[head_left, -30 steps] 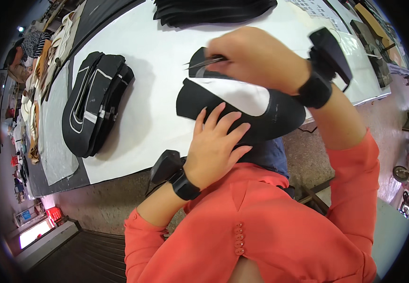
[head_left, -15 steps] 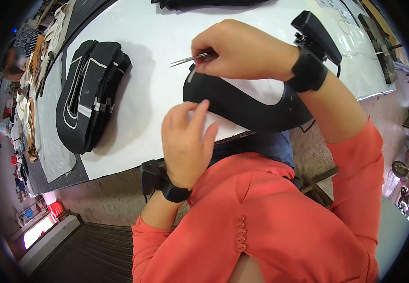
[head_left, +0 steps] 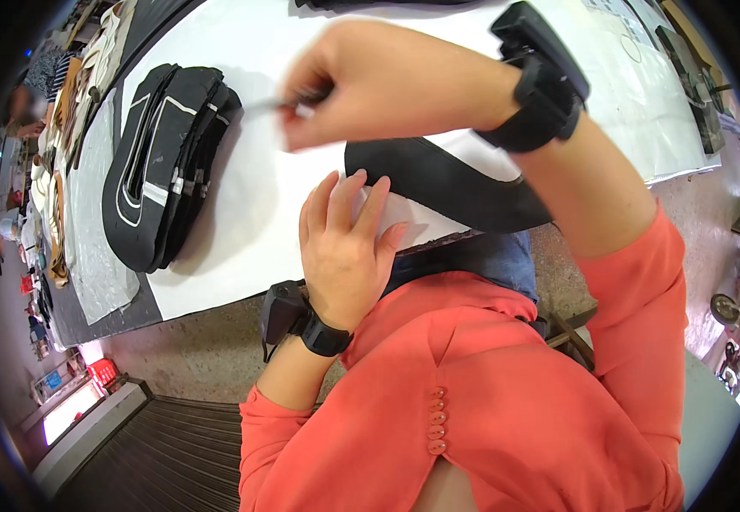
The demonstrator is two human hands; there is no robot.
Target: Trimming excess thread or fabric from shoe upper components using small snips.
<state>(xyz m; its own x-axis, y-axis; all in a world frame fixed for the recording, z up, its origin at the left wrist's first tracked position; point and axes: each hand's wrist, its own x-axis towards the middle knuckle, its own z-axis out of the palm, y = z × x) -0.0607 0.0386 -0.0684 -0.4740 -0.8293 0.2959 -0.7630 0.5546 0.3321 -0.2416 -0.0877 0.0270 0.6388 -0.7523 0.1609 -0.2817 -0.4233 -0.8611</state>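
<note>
My right hand (head_left: 336, 85), blurred by motion, is raised over the white table, closed around a slim, pointed metal tool (head_left: 261, 107) with a dark handle. The tool points left, toward a stack of black curved pieces (head_left: 158, 166) with white outlines. Below that hand lies one curved black piece (head_left: 447, 183) of sheet material, reaching over the table's near edge. Flat beside its left end, my left hand (head_left: 344, 235) rests with fingers apart, fingertips at the piece's edge.
White sheeting covers the table (head_left: 250, 247). More black material (head_left: 378, 4) lies at the far edge. Clear plastic (head_left: 97, 256) and pale and brown pieces (head_left: 54, 171) line the left side. A person (head_left: 33, 102) is at the far left. A dark block (head_left: 686, 85) sits far right.
My right hand has swung left with the tool, away from the black piece's end. A small pale strip seen there is no longer visible. My left fingers have straightened and shifted slightly.
</note>
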